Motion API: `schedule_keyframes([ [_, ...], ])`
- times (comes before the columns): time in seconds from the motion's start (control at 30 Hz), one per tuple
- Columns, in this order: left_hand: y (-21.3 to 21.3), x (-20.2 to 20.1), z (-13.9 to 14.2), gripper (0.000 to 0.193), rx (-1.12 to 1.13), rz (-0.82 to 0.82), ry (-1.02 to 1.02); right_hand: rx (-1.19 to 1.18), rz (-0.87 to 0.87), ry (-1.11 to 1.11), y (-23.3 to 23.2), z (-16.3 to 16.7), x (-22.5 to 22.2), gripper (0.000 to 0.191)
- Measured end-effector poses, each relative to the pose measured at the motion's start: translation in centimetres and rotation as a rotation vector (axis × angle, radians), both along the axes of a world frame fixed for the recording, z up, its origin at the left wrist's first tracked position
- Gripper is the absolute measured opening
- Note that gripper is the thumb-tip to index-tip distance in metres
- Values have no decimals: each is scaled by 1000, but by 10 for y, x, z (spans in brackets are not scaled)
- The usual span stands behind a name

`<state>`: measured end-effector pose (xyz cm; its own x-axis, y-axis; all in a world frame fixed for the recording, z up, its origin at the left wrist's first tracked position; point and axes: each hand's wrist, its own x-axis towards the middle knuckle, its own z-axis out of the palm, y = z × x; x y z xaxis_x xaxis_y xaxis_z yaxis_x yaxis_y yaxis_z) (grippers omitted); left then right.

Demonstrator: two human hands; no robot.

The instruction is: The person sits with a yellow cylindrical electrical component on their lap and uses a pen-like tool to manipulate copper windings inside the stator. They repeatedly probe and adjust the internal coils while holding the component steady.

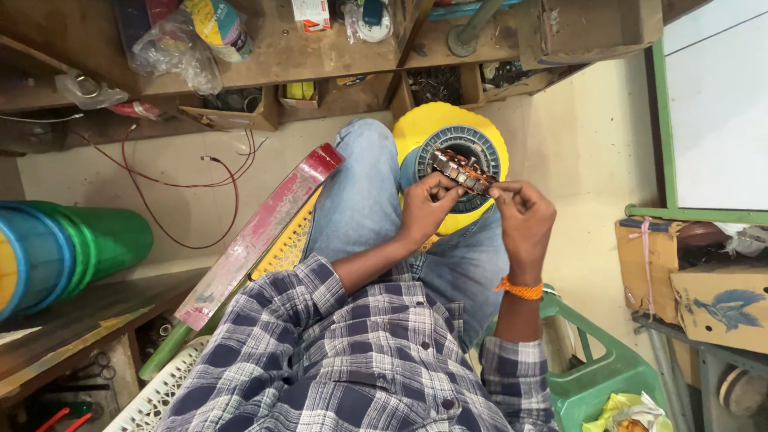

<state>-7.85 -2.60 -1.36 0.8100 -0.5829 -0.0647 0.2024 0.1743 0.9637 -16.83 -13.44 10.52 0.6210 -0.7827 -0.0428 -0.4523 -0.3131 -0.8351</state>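
Both hands pinch a round copper-wound motor stator (462, 170) above the lap: left hand (426, 210) fingers closed on its near edge, right hand (522, 212) on its right end. Fingers hide part of the windings. Behind it, yellow round plastic disc (416, 128), mostly covered.

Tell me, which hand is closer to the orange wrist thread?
Right. The orange thread sits on the right hand's own wrist; the left hand is farther, across at the stator.

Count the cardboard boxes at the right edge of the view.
2. One open cardboard box tied with pink string sits by the green frame; a second cardboard box with a blue bird picture sits lower right of it. Others may be hidden.
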Motion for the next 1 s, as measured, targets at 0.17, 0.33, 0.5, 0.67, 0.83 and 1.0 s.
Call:
schedule_keyframes([
  [0.17, 3, 1, 9, 9, 114, 14, -40, -250, -8, -2, 27, -10, -5, 11],
  [0.33, 12, 5, 15, 9, 93, -6, -232, -276, -41, -38, 49, -32, -7, 9],
  [0.5, 27, 20, 11, 27, 28, -5, -1052, -157, -26, -140, 62, -49, -17, 8],
  [0.67, 29, 39, 1, 32, 2, -92, -1333, -191, 18, -67, 65, -34, -31, 10],
  [0.83, 23, 32, -8, 12, -76, -64, -1012, -308, 15, -69, 60, -5, -33, 12],
  [1.0, 21, 10, -9, 11, 33, -42, -351, -371, 78, -38, 31, 5, -5, 9],
])
